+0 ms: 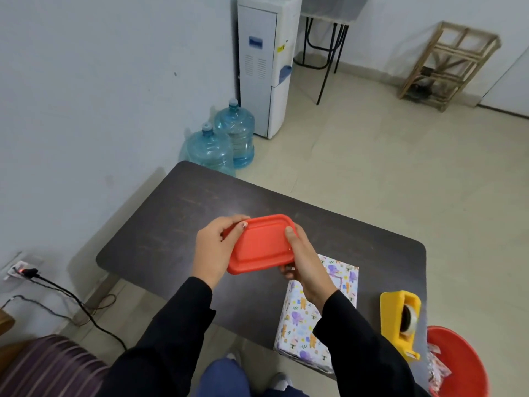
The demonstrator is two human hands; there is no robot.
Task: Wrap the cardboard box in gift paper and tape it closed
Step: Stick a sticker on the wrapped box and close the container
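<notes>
Head view: both hands hold a red lunch box (262,245) in the air over the table (171,224). The left hand (214,247) grips its left end with the thumb on the lid. The right hand (306,265) grips the right end, thumb on top and fingers curled underneath. The lid is on, so the contents are hidden. The gift box (317,319) lies on the table below the right forearm, at the near edge. It is fully covered in white paper printed with purple and orange cartoon animals. A yellow tape dispenser (400,319) with a roll of clear tape sits just right of it. A red tub (461,365) at bottom right, beyond the table corner, holds crumpled packets (438,368) whose print is unreadable. On the floor past the table, two capped blue water jugs (210,150) stand beside a white water cooler (266,67); I can't tell their fill level. The blue label (255,42) on the cooler is too blurred to read.
</notes>
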